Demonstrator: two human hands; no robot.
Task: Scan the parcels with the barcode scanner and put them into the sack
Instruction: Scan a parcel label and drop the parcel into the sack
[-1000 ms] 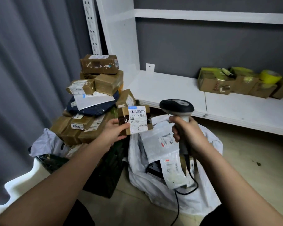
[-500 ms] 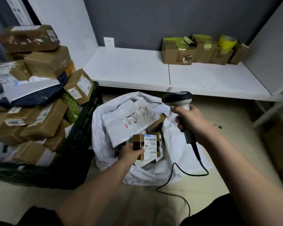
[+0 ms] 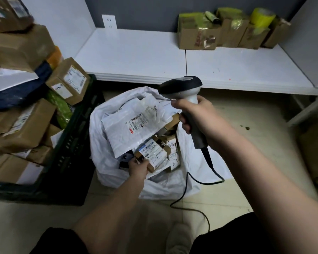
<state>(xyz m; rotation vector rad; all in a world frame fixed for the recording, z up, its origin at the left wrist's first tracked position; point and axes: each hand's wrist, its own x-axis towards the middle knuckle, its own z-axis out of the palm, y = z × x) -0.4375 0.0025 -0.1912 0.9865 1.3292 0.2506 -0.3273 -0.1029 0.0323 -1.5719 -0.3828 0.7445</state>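
My left hand [image 3: 138, 168] grips a small brown parcel [image 3: 152, 154] with a white barcode label, low inside the mouth of the white sack [image 3: 99, 143] on the floor. Other parcels and a white mailer bag [image 3: 134, 123] lie in the sack around it. Above the sack's right side, my right hand [image 3: 196, 116] holds the grey barcode scanner [image 3: 182, 88] by its handle, with the dark head turned left. Its black cable [image 3: 185, 189] trails down over the sack to the floor.
A dark crate [image 3: 70, 162] at the left carries a heap of brown boxes [image 3: 26, 125] and a dark blue mailer [image 3: 17, 94]. Behind the sack runs a low white shelf [image 3: 145, 57], with several taped cardboard boxes [image 3: 196, 35] at its back right. More cardboard [image 3: 316, 153] lies at the right edge.
My left hand carried the small parcel from beside the scanner down into the sack. The camera turned from the box heap toward the sack. The right hand kept the scanner raised.
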